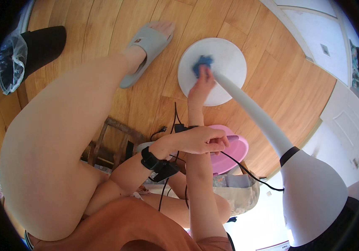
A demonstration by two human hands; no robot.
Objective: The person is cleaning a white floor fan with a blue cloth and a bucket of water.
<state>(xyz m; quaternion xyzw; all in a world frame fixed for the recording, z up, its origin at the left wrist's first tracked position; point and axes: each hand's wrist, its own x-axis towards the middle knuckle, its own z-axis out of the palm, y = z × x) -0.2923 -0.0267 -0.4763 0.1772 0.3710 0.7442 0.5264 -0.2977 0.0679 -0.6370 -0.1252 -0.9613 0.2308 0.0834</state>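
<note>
A white floor-standing lamp has its round base (229,59) on the wooden floor and a curved neck (254,109) leading to a large white head (314,197) at lower right. My right hand (203,83) presses a blurred blue cloth (203,64) on top of the base, left of the neck's foot. Across my right forearm lies my left hand (204,140), its fingers curled around a black cable (248,172) that runs to the lamp head. Black bands with small devices are strapped on both wrists.
A pink plastic basin (234,153) sits beside my right forearm. A grey slipper (151,47) is on my foot, left of the base. Further left stands a black bin (42,50) with a clear liner. A low wooden frame (121,125) and loose cables lie near my knees.
</note>
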